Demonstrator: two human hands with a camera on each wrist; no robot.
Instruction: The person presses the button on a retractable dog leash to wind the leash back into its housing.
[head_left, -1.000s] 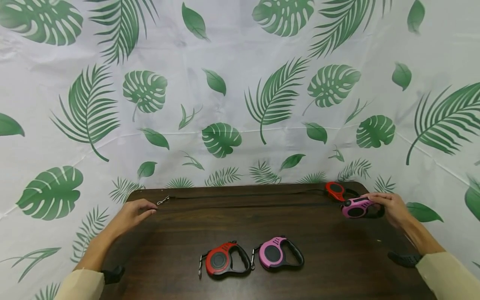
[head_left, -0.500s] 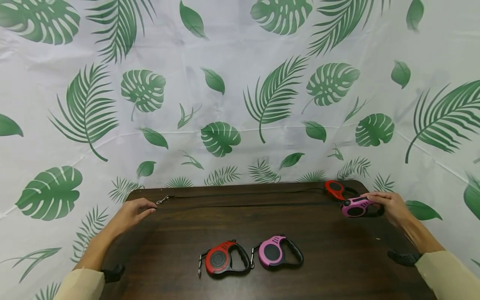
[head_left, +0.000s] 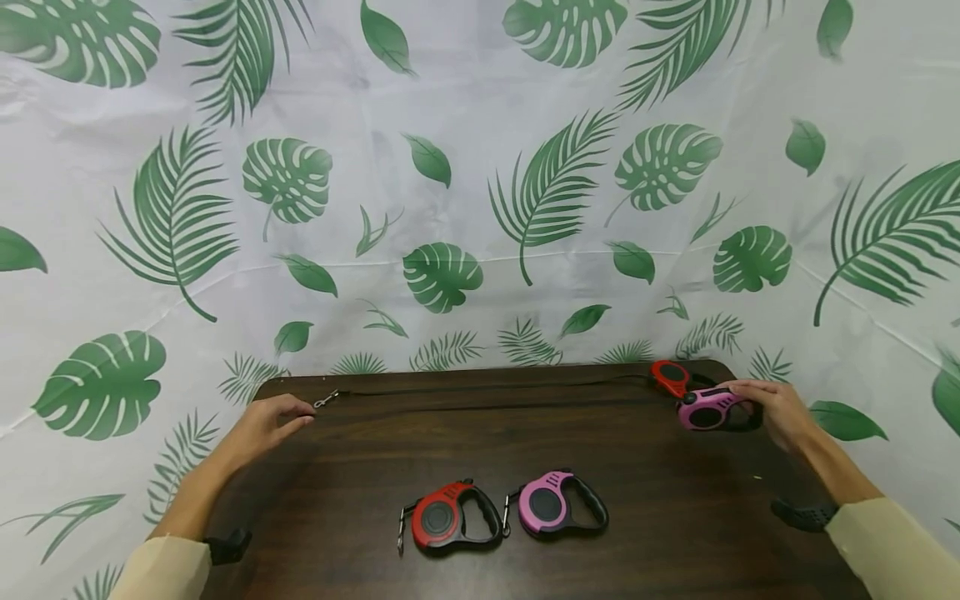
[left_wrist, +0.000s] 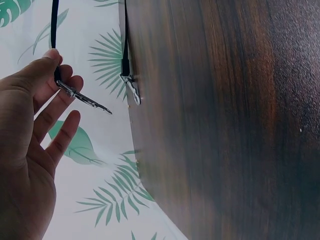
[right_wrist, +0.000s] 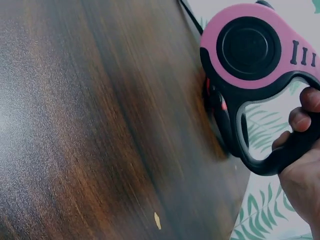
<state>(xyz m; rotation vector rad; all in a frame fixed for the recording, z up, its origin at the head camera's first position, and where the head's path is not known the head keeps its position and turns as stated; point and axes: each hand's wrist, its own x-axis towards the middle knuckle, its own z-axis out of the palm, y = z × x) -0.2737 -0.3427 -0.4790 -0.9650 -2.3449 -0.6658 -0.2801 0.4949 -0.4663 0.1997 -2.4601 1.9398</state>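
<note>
My right hand grips the black handle of a pink retractable dog leash, held above the table's right side. From it a thin black cord stretches across to my left hand. In the left wrist view, thumb and fingers pinch the cord's end just above a metal clip. Behind the pink leash lies a red retractable leash, its cord drawn out along the back edge to another metal clip near my left fingers.
On the dark wooden table, nearer to me, lie a second red leash and a second pink leash, cords wound in. A leaf-patterned white cloth hangs behind the table.
My right hand and the pink leash have shifted slightly left and up. My left hand stays in place, still pinching the cord's end. The leashes on the table lie unmoved.
</note>
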